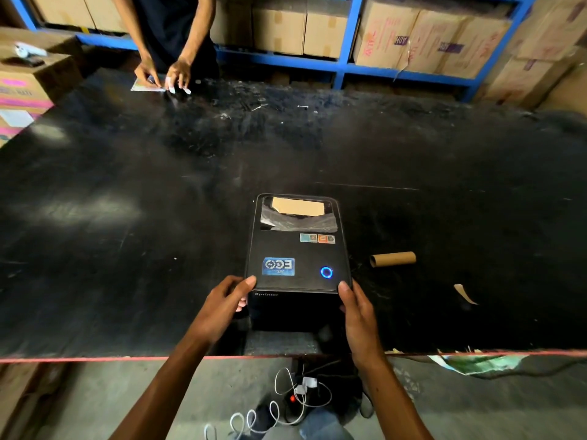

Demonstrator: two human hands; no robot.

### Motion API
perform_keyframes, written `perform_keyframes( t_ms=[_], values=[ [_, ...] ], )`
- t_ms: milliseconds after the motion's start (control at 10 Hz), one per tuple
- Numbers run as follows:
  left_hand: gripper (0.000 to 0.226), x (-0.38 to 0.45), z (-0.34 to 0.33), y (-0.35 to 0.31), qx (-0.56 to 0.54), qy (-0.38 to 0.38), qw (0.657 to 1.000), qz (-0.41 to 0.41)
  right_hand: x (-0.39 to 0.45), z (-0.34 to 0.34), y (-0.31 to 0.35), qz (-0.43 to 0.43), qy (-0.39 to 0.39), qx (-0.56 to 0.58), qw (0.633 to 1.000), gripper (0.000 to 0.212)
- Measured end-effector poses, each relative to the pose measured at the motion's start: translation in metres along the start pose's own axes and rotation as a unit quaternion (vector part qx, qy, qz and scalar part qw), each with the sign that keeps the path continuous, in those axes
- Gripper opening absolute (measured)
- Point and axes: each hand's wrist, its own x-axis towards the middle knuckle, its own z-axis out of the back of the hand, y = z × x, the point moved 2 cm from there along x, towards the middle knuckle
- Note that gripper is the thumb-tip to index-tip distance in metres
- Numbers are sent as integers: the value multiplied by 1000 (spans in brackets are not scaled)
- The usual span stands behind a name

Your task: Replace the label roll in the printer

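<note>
A black label printer stands near the front edge of the black table, its lid down and a blue ring light glowing on top. Through the lid's window a brown piece of cardboard shows. My left hand grips the printer's front left corner, thumb on the lid edge. My right hand grips the front right corner in the same way. An empty brown cardboard core lies on its side on the table just right of the printer.
A torn paper scrap lies right of the core. Across the table another person's hands press on a paper sheet. Cardboard boxes fill the blue shelves behind. A power strip with white cables sits on the floor below me.
</note>
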Motion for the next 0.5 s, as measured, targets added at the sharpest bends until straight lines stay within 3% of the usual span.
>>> perform_keyframes(
  t_ms=[300, 400, 500],
  values=[
    [60, -4, 4, 1, 6, -8, 1000, -5, -1, 2, 3, -7, 4, -18, 1000, 65],
    [32, -5, 6, 0, -19, -3, 1000, -7, 0, 3, 5, -16, -9, -10, 1000, 64],
    [38, -31, 23, 14, -84, -52, 995, -15, -24, 21, -10, -25, -107, -10, 994, 76]
  ],
)
